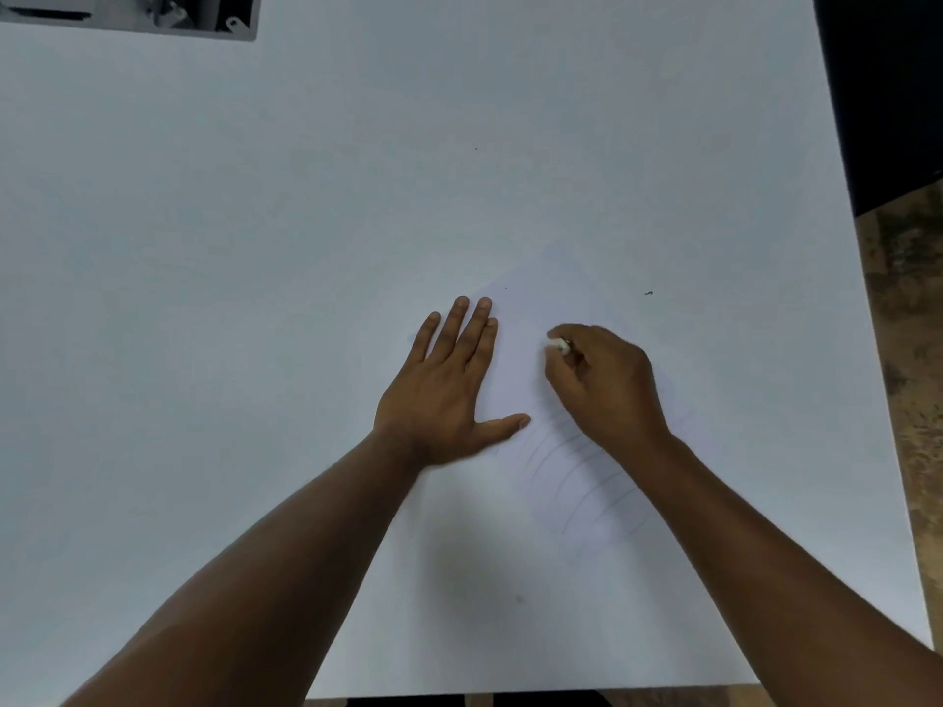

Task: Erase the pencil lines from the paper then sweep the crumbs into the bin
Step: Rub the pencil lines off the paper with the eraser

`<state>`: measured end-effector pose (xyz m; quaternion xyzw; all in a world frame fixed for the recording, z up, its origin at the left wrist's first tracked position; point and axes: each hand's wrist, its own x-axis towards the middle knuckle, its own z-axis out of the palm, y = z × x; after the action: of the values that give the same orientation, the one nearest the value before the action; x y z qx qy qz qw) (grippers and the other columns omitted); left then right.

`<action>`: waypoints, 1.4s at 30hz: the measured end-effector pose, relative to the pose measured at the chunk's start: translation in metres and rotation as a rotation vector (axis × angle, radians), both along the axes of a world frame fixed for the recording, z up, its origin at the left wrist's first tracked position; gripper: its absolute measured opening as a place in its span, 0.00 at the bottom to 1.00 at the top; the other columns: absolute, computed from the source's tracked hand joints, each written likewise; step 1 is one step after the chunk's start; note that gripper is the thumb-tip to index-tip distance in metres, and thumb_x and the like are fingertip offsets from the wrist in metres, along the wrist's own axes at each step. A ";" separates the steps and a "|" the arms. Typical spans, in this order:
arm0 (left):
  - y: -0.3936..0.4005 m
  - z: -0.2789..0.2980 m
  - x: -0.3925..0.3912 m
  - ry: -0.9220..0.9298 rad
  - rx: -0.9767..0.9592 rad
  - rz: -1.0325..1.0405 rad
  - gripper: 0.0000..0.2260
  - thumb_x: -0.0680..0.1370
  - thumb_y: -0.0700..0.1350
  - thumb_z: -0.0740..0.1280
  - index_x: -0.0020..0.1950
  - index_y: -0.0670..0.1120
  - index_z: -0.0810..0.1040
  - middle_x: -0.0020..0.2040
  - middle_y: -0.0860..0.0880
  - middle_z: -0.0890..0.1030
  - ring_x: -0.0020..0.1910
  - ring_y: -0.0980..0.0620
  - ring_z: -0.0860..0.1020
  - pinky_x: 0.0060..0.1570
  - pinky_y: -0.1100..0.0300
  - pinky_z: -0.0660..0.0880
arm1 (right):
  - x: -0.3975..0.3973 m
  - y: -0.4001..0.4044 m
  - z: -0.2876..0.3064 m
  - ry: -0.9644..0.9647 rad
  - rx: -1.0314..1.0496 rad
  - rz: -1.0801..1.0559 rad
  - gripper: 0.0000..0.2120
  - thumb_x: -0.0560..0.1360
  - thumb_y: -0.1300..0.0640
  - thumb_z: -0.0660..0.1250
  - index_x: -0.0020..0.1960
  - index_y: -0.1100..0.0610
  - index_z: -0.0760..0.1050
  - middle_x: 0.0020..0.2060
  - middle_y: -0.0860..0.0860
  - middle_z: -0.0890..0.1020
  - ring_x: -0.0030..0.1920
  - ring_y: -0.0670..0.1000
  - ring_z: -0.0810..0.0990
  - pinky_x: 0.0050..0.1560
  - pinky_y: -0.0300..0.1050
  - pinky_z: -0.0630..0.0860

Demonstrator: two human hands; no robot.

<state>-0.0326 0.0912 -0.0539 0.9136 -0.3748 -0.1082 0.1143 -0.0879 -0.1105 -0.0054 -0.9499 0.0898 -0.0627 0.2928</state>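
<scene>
**While one hand pins the paper, the other grips an eraser**

While the left hand (449, 385) lies flat with fingers straight and thumb spread, it presses the paper (515, 359) onto the white desk (255, 247). Just beside it, the right hand (602, 385) has its fingers curled round a small white eraser (560, 345), which peeks out at the fingertips and meets the sheet. Faint curved pencil lines (576, 472) show on the paper below the right hand, between the two forearms. A dark crumb (648, 293) sits on the desk, well apart to the upper right. A grey object (153, 15) occupies the far left corner.
</scene>
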 end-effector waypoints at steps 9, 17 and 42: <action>0.003 0.002 -0.003 -0.028 -0.028 -0.042 0.42 0.81 0.70 0.51 0.85 0.43 0.49 0.85 0.45 0.46 0.84 0.45 0.41 0.81 0.42 0.46 | -0.013 0.012 -0.017 -0.052 0.252 -0.360 0.10 0.81 0.55 0.65 0.58 0.58 0.81 0.46 0.49 0.84 0.45 0.46 0.81 0.49 0.42 0.78; 0.002 0.006 -0.002 0.033 0.066 0.022 0.53 0.74 0.79 0.49 0.84 0.42 0.39 0.84 0.46 0.37 0.82 0.49 0.33 0.81 0.45 0.37 | 0.012 0.014 -0.024 -0.090 0.266 -0.393 0.10 0.81 0.55 0.64 0.57 0.58 0.81 0.41 0.48 0.82 0.40 0.43 0.77 0.45 0.35 0.74; 0.018 0.004 -0.004 -0.034 0.114 0.010 0.54 0.72 0.80 0.49 0.85 0.43 0.44 0.85 0.44 0.41 0.83 0.44 0.37 0.80 0.38 0.42 | -0.010 0.057 -0.014 0.086 -0.027 0.250 0.09 0.79 0.58 0.63 0.41 0.59 0.77 0.32 0.52 0.77 0.33 0.52 0.75 0.36 0.47 0.73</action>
<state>-0.0366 0.1095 -0.0502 0.9223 -0.3652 -0.1132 0.0562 -0.0977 -0.0533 -0.0197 -0.9594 -0.0177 0.0141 0.2813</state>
